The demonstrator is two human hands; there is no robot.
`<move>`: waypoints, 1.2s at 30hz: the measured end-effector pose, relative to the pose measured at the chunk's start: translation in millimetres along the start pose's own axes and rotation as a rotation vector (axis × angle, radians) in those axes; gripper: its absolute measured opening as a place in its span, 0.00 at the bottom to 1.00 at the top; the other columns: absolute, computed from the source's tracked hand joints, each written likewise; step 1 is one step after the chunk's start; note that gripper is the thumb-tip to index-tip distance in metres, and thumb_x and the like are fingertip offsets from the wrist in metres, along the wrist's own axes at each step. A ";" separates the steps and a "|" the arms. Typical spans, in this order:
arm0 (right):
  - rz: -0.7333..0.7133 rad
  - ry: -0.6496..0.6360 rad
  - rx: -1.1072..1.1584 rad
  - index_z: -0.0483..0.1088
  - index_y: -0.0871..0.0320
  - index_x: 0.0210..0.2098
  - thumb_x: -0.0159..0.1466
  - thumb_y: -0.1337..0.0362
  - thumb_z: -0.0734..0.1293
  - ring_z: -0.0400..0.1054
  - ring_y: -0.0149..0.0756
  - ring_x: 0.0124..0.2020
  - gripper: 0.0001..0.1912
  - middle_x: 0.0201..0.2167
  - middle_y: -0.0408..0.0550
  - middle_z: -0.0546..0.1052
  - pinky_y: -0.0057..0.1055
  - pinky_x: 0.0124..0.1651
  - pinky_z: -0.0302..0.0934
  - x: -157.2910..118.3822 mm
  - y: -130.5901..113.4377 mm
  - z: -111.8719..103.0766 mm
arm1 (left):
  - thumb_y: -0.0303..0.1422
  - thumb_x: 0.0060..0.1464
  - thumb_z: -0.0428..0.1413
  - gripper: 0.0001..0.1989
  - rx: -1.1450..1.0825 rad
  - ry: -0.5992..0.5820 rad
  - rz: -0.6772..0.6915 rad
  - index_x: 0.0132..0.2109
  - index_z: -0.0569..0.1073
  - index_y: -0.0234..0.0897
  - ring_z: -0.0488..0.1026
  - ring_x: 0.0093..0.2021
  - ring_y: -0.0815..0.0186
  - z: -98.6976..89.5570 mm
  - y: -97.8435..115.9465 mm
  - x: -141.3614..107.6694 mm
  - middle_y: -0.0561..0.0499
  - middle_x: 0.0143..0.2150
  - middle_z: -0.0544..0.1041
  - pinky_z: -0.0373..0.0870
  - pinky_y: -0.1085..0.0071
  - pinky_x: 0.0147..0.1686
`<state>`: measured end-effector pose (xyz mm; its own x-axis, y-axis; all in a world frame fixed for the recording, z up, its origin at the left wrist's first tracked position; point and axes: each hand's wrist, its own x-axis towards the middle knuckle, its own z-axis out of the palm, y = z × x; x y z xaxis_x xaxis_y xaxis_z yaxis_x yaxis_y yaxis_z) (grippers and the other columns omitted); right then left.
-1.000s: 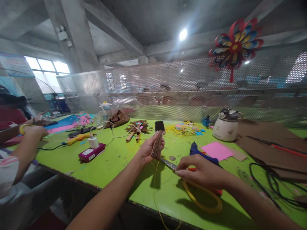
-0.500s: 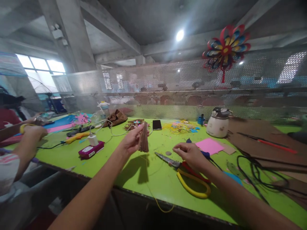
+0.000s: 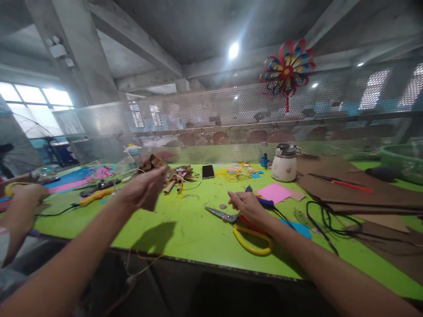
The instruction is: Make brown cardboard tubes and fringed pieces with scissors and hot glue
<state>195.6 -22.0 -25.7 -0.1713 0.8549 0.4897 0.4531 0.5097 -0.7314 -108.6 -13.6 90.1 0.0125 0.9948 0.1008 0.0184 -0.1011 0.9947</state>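
My left hand [image 3: 140, 189] is wrapped round a folded brown paper piece [image 3: 151, 199], held above the green table [image 3: 188, 220]. A thin yellow thread [image 3: 148, 263] hangs below it at the table's front edge. My right hand [image 3: 246, 204] is closed, fingertips together, over the scissors [image 3: 253, 241] with red and yellow handles; whether anything is between the fingertips is too small to tell. The scissors' blades point left, beside a small round disc [image 3: 223, 206]. A blue-handled tool [image 3: 265, 202] and a pink paper square [image 3: 274, 193] lie just beyond that hand.
A phone [image 3: 208, 171], yellow threads [image 3: 236, 172] and brown paper pieces [image 3: 180, 176] lie further back. A white flask [image 3: 284, 165] stands at the right, near brown sheets [image 3: 330, 176] and a black cord [image 3: 330, 229]. Another person's hand [image 3: 28, 198] is at far left.
My left hand has moved left with the brown paper piece, away from my right hand. The view has turned slightly right. My right hand stays over the scissors.
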 end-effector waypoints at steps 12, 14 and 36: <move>-0.050 0.121 -0.294 0.71 0.60 0.21 0.61 0.64 0.62 0.66 0.33 0.26 0.13 0.22 0.47 0.74 0.28 0.31 0.54 10.6 24.8 -2.8 | 0.40 0.45 0.62 0.15 0.113 -0.193 -0.147 0.31 0.72 0.31 0.73 0.25 0.64 77.1 -113.6 105.7 0.45 0.26 0.76 0.68 0.70 0.26; -0.020 0.123 -0.314 0.73 0.60 0.23 0.61 0.65 0.62 0.68 0.33 0.27 0.12 0.23 0.47 0.76 0.27 0.31 0.57 9.7 24.2 -4.0 | 0.41 0.45 0.62 0.15 0.170 -0.174 -0.114 0.31 0.72 0.31 0.74 0.27 0.63 77.8 -123.3 109.1 0.46 0.27 0.76 0.68 0.70 0.27; 0.186 -0.562 -1.019 0.66 0.58 0.51 0.65 0.61 0.64 0.69 0.40 0.45 0.16 0.50 0.51 0.70 0.41 0.45 0.66 201.0 111.1 15.0 | 0.31 0.54 0.53 0.11 0.795 0.195 0.485 0.44 0.72 0.33 0.68 0.48 0.56 66.6 -125.1 104.0 0.42 0.44 0.72 0.63 0.58 0.51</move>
<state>198.4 207.9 -15.6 -0.2751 0.9602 -0.0489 0.9578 0.2781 0.0726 -43.0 101.8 -25.1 0.0313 0.8193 0.5725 0.7305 -0.4097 0.5463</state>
